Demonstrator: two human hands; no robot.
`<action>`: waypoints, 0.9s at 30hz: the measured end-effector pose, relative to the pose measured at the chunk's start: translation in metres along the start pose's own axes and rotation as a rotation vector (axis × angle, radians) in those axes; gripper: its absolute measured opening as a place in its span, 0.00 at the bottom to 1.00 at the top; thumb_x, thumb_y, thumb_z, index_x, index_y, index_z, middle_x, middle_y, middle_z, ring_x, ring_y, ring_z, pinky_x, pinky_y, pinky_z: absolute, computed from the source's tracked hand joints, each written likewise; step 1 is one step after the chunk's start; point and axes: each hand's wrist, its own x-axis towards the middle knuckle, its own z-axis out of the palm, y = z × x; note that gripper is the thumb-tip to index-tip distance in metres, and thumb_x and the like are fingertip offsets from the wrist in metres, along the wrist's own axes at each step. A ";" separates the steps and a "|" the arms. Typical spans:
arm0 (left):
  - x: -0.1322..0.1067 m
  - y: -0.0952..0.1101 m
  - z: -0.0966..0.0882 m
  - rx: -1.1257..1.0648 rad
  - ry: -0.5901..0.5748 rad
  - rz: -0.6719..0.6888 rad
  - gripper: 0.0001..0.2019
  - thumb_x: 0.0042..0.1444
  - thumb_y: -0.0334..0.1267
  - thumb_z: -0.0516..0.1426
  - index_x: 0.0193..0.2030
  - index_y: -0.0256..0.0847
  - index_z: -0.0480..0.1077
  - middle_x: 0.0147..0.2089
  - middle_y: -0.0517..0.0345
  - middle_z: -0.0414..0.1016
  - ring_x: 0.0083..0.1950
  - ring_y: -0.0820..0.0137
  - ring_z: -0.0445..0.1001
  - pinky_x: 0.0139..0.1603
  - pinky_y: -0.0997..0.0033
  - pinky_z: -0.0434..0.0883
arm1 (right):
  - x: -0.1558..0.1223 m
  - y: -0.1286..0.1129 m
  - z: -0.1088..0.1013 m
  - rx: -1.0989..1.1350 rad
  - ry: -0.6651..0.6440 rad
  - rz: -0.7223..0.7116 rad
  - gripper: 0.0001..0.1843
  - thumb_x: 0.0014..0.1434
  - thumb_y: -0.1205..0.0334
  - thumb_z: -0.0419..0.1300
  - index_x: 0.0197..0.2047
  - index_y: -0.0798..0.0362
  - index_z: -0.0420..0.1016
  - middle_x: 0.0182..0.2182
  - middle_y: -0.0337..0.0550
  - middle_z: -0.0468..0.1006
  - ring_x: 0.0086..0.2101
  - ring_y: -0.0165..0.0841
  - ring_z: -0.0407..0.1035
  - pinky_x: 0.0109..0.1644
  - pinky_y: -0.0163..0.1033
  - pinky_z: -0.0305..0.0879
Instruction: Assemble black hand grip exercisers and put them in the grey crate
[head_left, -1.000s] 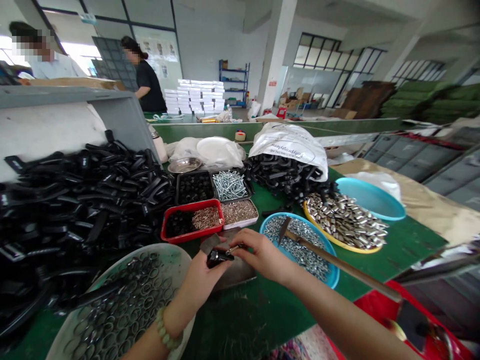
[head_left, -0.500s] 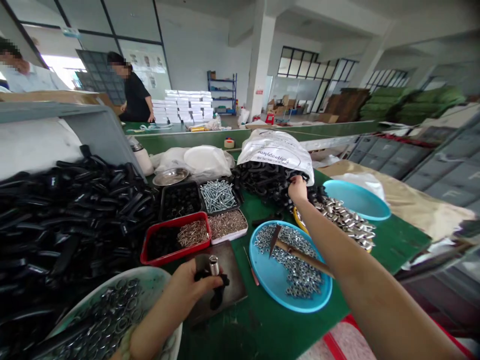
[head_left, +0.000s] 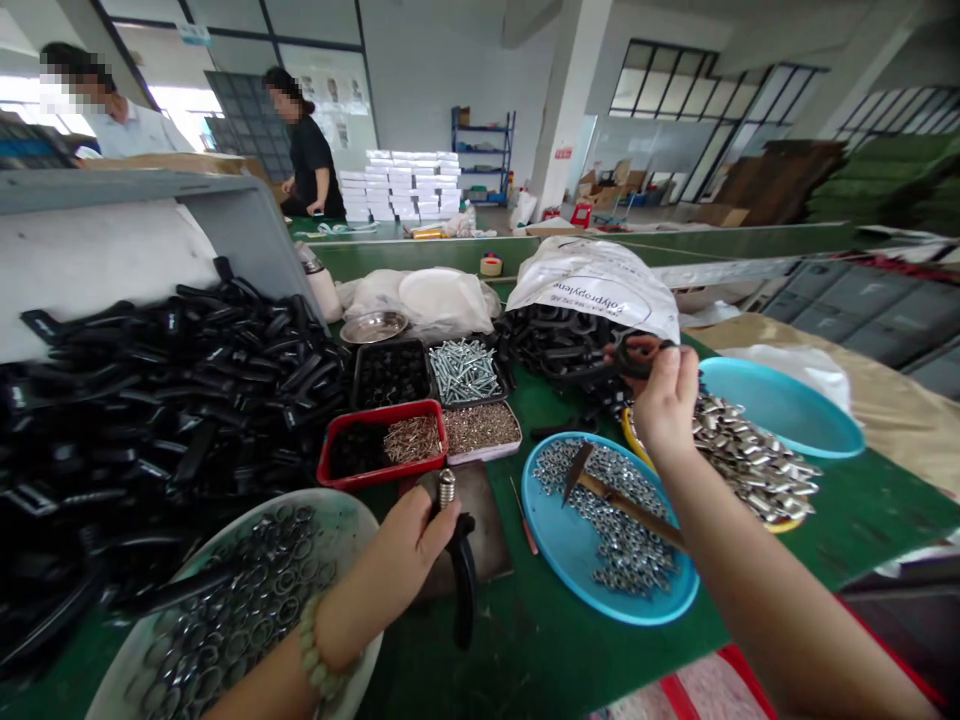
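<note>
My left hand (head_left: 405, 550) is closed round a black plastic handle (head_left: 463, 580) with a small metal sleeve (head_left: 447, 487) standing on its top end, over a dark metal plate (head_left: 487, 520). My right hand (head_left: 664, 395) is raised above the table, fingers pinched on another black plastic handle (head_left: 637, 358) lifted from the heap of black handles (head_left: 555, 345) spilling from a white sack (head_left: 592, 280). A hammer (head_left: 622, 500) lies across a blue plate of small nuts (head_left: 607, 555), just below my right forearm.
A big pile of black handles (head_left: 150, 390) fills the left. A white dish of metal rings (head_left: 247, 600) sits front left. Small trays hold screws (head_left: 461, 370), pins (head_left: 382, 440) and black parts (head_left: 390, 375). A yellow plate of metal sleeves (head_left: 750, 460) and a blue plate (head_left: 780, 405) stand right. Two people (head_left: 307, 160) work at the back.
My right hand left the part held by the left, reached to the far heap, and has now lifted a black handle from it. My left hand turned its handle upright.
</note>
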 end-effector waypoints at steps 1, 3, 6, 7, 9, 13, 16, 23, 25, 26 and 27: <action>-0.002 0.003 0.000 -0.014 -0.019 -0.010 0.17 0.62 0.50 0.47 0.31 0.40 0.64 0.30 0.58 0.69 0.32 0.68 0.67 0.34 0.70 0.65 | -0.025 -0.019 0.005 0.125 -0.085 0.098 0.19 0.65 0.44 0.42 0.41 0.50 0.63 0.35 0.44 0.72 0.27 0.32 0.69 0.28 0.39 0.66; -0.007 0.008 -0.003 -0.042 -0.047 -0.022 0.16 0.62 0.49 0.48 0.33 0.40 0.65 0.32 0.58 0.71 0.32 0.69 0.68 0.35 0.71 0.65 | -0.075 -0.054 0.018 0.222 -0.385 0.358 0.20 0.62 0.42 0.47 0.32 0.50 0.61 0.26 0.37 0.68 0.18 0.27 0.62 0.18 0.33 0.58; -0.016 0.010 -0.008 -0.051 -0.051 -0.009 0.15 0.62 0.47 0.48 0.36 0.39 0.67 0.35 0.57 0.74 0.36 0.68 0.70 0.38 0.70 0.66 | -0.133 -0.089 0.037 0.273 -0.824 0.618 0.22 0.61 0.42 0.51 0.27 0.52 0.61 0.21 0.33 0.62 0.16 0.24 0.58 0.17 0.30 0.53; -0.020 0.010 -0.010 -0.042 -0.053 -0.002 0.14 0.62 0.47 0.48 0.37 0.39 0.68 0.35 0.56 0.75 0.36 0.67 0.71 0.39 0.69 0.67 | -0.145 -0.095 0.043 0.291 -0.889 0.657 0.23 0.61 0.42 0.50 0.27 0.53 0.61 0.21 0.33 0.62 0.17 0.24 0.57 0.17 0.30 0.53; -0.025 0.007 -0.013 -0.008 -0.058 0.011 0.15 0.62 0.46 0.48 0.38 0.39 0.69 0.36 0.55 0.75 0.37 0.66 0.72 0.40 0.69 0.67 | -0.156 -0.105 0.051 0.318 -0.936 0.705 0.24 0.61 0.41 0.48 0.26 0.53 0.61 0.20 0.33 0.60 0.18 0.24 0.57 0.18 0.30 0.54; -0.033 0.002 -0.017 0.082 -0.051 0.047 0.16 0.62 0.47 0.48 0.38 0.38 0.71 0.37 0.52 0.77 0.38 0.65 0.73 0.41 0.69 0.68 | -0.157 -0.118 0.058 0.294 -1.016 0.696 0.24 0.61 0.42 0.48 0.25 0.53 0.61 0.21 0.34 0.60 0.20 0.25 0.56 0.20 0.31 0.52; -0.035 0.000 -0.019 0.171 -0.066 0.058 0.17 0.62 0.48 0.48 0.38 0.38 0.71 0.35 0.51 0.77 0.36 0.66 0.74 0.39 0.70 0.68 | -0.159 -0.123 0.060 0.237 -1.070 0.610 0.24 0.61 0.44 0.47 0.23 0.53 0.60 0.20 0.34 0.60 0.22 0.26 0.56 0.24 0.32 0.53; -0.037 -0.004 -0.016 0.325 -0.057 0.028 0.18 0.64 0.46 0.45 0.37 0.38 0.70 0.35 0.49 0.77 0.35 0.66 0.75 0.38 0.70 0.68 | -0.176 -0.123 0.073 0.220 -0.971 0.540 0.22 0.63 0.48 0.45 0.24 0.53 0.58 0.20 0.34 0.58 0.24 0.27 0.55 0.27 0.34 0.52; -0.039 -0.007 -0.014 0.361 -0.063 0.001 0.18 0.64 0.46 0.45 0.36 0.37 0.70 0.34 0.49 0.76 0.35 0.65 0.75 0.38 0.69 0.67 | -0.179 -0.122 0.075 0.224 -0.974 0.568 0.22 0.63 0.48 0.46 0.24 0.53 0.59 0.20 0.34 0.59 0.24 0.27 0.55 0.26 0.34 0.52; -0.040 -0.008 -0.013 0.370 -0.070 -0.012 0.18 0.64 0.45 0.45 0.36 0.38 0.70 0.34 0.49 0.76 0.35 0.65 0.75 0.38 0.69 0.67 | -0.181 -0.121 0.075 0.228 -0.983 0.588 0.22 0.62 0.47 0.46 0.23 0.53 0.59 0.20 0.34 0.59 0.23 0.27 0.55 0.26 0.34 0.52; -0.041 -0.010 -0.012 0.371 -0.076 -0.021 0.18 0.64 0.45 0.45 0.36 0.38 0.70 0.34 0.48 0.76 0.35 0.65 0.75 0.38 0.69 0.67 | -0.181 -0.121 0.075 0.235 -0.997 0.614 0.22 0.62 0.47 0.47 0.23 0.53 0.60 0.19 0.34 0.60 0.22 0.26 0.55 0.24 0.33 0.52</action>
